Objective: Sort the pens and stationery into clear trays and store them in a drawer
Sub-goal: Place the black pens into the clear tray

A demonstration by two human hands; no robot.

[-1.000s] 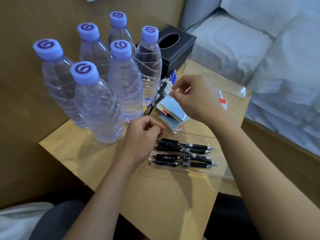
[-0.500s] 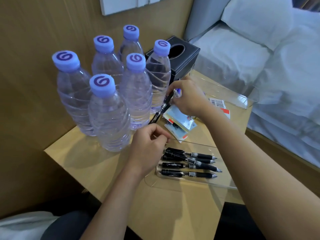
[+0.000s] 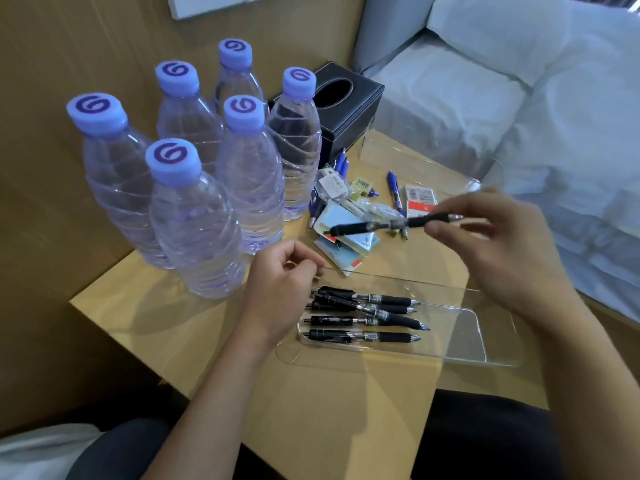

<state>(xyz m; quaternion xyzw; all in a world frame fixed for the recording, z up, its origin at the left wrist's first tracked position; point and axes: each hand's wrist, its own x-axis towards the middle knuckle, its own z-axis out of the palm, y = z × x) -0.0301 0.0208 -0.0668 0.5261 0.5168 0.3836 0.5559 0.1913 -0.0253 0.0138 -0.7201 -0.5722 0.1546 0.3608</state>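
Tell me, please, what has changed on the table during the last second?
The right hand took a black pen from the pile beside the bottles, lifted it and carried it rightward; its fingers now pinch it near one end. The left hand stayed at the clear tray's left end; the pens in the tray did not move.

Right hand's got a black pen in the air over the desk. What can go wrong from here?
1. The right hand pinches the black pen near one end only; it may slip and fall into the stationery pile rather than the clear tray.
2. The pens in the tray lie partly crossed, so another could ride on top.
3. The nearest bottle stands close to the left hand; a careless move might topple it.
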